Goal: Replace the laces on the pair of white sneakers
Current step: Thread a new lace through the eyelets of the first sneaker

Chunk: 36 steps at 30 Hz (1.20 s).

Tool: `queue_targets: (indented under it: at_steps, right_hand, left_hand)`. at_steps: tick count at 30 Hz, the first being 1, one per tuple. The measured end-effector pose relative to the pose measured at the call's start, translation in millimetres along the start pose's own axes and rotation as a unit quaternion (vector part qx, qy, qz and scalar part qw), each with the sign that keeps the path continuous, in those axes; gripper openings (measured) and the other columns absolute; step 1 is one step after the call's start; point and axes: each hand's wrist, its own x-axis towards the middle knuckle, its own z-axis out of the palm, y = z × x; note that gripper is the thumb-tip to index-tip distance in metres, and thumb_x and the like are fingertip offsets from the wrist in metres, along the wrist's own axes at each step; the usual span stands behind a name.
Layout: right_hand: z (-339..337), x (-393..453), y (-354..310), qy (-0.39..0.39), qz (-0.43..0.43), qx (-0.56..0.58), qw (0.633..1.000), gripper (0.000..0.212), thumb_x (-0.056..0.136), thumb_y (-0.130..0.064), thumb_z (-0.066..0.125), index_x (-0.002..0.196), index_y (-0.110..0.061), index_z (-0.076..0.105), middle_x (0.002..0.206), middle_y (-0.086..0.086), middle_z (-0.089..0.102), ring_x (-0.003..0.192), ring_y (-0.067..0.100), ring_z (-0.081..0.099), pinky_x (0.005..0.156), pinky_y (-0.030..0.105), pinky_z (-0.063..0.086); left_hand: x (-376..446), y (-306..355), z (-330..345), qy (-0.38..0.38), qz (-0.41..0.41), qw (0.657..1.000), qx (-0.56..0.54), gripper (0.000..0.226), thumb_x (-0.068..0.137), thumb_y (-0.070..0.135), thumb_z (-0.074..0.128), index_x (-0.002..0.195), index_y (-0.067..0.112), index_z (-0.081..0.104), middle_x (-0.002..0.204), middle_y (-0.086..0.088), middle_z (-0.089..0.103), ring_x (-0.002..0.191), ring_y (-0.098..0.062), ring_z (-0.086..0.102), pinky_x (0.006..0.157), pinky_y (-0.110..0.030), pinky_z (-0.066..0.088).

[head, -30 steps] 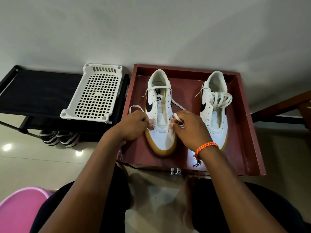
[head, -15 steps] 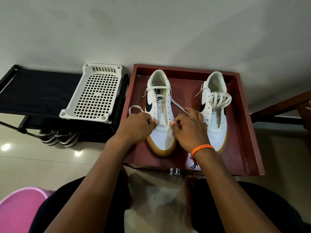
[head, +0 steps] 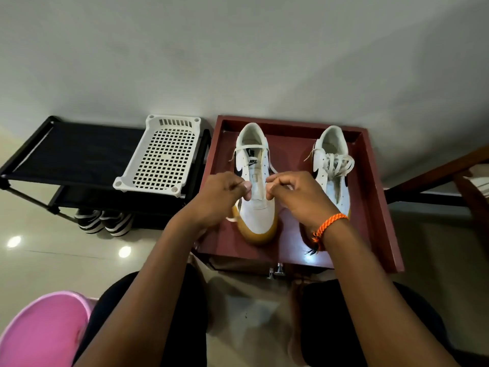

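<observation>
Two white gum-soled sneakers stand toes-near in the maroon tray (head: 381, 207): the left sneaker (head: 258, 207) mostly unlaced with loose lace (head: 274, 169), the right sneaker (head: 334, 170) loosely laced.

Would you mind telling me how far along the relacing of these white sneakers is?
Nothing looks finished. The left hand and right hand each pinch the flat white lace at the left gum-soled white sneaker, its eyelets mostly bare. The right white sneaker remains laced loosely, untouched.

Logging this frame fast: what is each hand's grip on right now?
Left hand: pinches the white lace beside the left sneaker.
Right hand: pinches the same lace's other end.
</observation>
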Motion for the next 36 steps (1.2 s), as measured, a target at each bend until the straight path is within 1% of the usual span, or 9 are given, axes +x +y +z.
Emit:
queue_targets:
  at_steps: [5,11,14,16,19,24,29,32,36]
  right_hand:
    - [-19,-33,-40,0.013,-0.034,0.094,0.995,0.031,0.099,-0.012,0.066,0.071,-0.012,0.078,0.1,-0.009,0.08,0.103,-0.003,0.071,0.094,0.024,0.051]
    - [-30,-60,-84,0.025,-0.078,0.127,0.988,0.026,0.099,-0.008,0.065,0.078,-0.007,0.08,0.095,-0.001,0.082,0.104,0.005,0.073,0.1,0.025,0.051]
    - [-37,-72,-105,0.031,-0.095,0.129,0.987,0.026,0.099,-0.007,0.064,0.078,-0.005,0.079,0.093,0.002,0.082,0.098,0.002,0.074,0.089,0.015,0.05]
    - [-41,-83,-118,0.034,-0.105,0.127,0.986,0.027,0.099,-0.008,0.064,0.076,-0.007,0.079,0.092,0.002,0.082,0.091,-0.002,0.072,0.075,0.007,0.046]
    - [-49,-95,-136,0.033,-0.112,0.122,0.986,0.028,0.099,-0.011,0.064,0.075,-0.01,0.078,0.092,0.002,0.082,0.088,0.0,0.072,0.071,0.009,0.045]
    - [-57,-115,-165,0.047,-0.135,0.131,0.981,0.026,0.098,-0.009,0.065,0.077,-0.006,0.08,0.092,0.001,0.082,0.092,0.0,0.074,0.074,0.006,0.046]
    - [-69,-130,-191,0.058,-0.143,0.134,0.979,0.025,0.1,-0.012,0.064,0.081,-0.006,0.08,0.093,-0.002,0.082,0.092,0.004,0.076,0.07,0.006,0.049]
    - [-77,-138,-207,0.065,-0.162,0.131,0.976,0.026,0.101,-0.013,0.064,0.082,-0.006,0.08,0.095,-0.003,0.082,0.096,0.005,0.076,0.08,0.014,0.054]
    - [-84,-147,-220,0.084,-0.183,0.143,0.969,0.027,0.101,-0.015,0.062,0.082,-0.005,0.079,0.096,-0.003,0.081,0.097,0.007,0.075,0.092,0.032,0.053]
  left_hand:
    - [-31,26,-8,0.072,0.048,0.99,-0.108,0.035,0.11,0.024,0.058,0.079,0.021,0.075,0.105,-0.009,0.069,0.09,-0.017,0.063,0.081,-0.029,0.049]
    - [-65,78,-9,0.103,0.091,0.979,-0.149,0.028,0.108,0.013,0.06,0.088,0.004,0.078,0.1,-0.011,0.078,0.084,-0.006,0.068,0.078,-0.016,0.051]
    - [-80,97,-13,0.132,0.108,0.973,-0.155,0.024,0.106,0.008,0.062,0.094,-0.001,0.08,0.097,-0.007,0.081,0.091,-0.005,0.074,0.084,-0.013,0.052]
    - [-90,109,-17,0.149,0.116,0.969,-0.158,0.022,0.105,0.008,0.063,0.095,0.0,0.081,0.098,-0.006,0.082,0.094,-0.011,0.074,0.087,-0.02,0.054]
    - [-101,123,-21,0.155,0.121,0.968,-0.156,0.022,0.106,0.01,0.063,0.096,0.003,0.081,0.096,-0.008,0.082,0.092,-0.03,0.074,0.085,-0.037,0.057]
    - [-126,152,-28,0.18,0.139,0.962,-0.153,0.021,0.106,0.011,0.063,0.102,0.007,0.084,0.096,-0.011,0.082,0.099,-0.037,0.075,0.068,-0.021,0.055]
    - [-142,177,-35,0.201,0.155,0.957,-0.143,0.022,0.106,0.014,0.063,0.099,0.011,0.084,0.091,-0.016,0.08,0.092,-0.046,0.073,0.075,-0.06,0.06]
    - [-149,194,-41,0.21,0.174,0.952,-0.137,0.022,0.106,0.016,0.063,0.101,0.012,0.084,0.09,-0.004,0.082,0.091,-0.024,0.079,0.087,-0.042,0.062]
    - [-157,208,-46,0.207,0.205,0.942,-0.165,0.023,0.107,0.016,0.062,0.102,0.007,0.083,0.094,-0.004,0.082,0.091,-0.01,0.077,0.079,-0.022,0.06]
